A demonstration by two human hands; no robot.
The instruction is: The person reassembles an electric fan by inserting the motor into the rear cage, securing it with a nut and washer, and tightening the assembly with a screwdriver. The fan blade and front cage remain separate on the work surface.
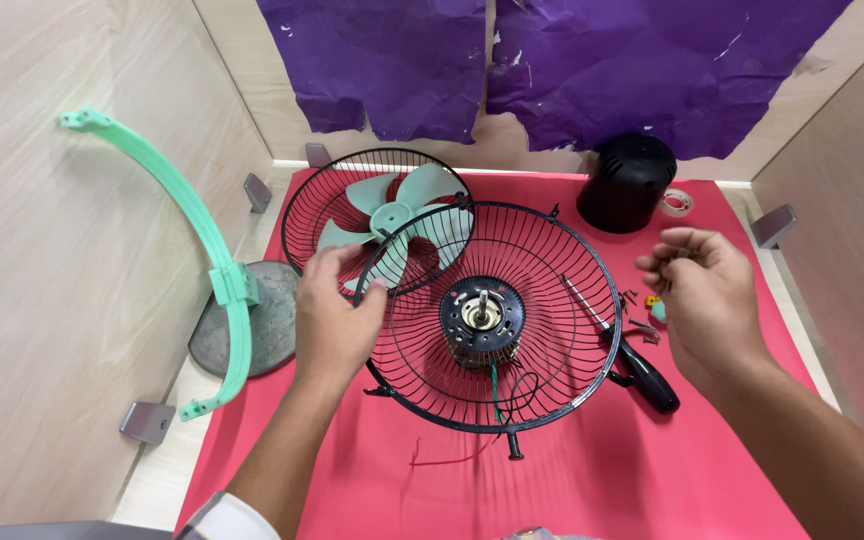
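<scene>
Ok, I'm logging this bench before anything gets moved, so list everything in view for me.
rear fan guard: 1, black wire, centre of the mat
motor: 1, black with brass hub, inside the rear fan guard
front fan guard: 1, black wire, behind and left, partly under the rear one
fan blade: 1, mint green, lying in the front fan guard
motor cover: 1, black, back right
screwdriver: 1, black handle, right of the guard
curved bracket: 1, mint green, left
round base: 1, grey, left edge
mat: 1, red
paper: torn sheets, purple, back wall
left hand: on the guard rim
right hand: raised, fingers curled
</scene>
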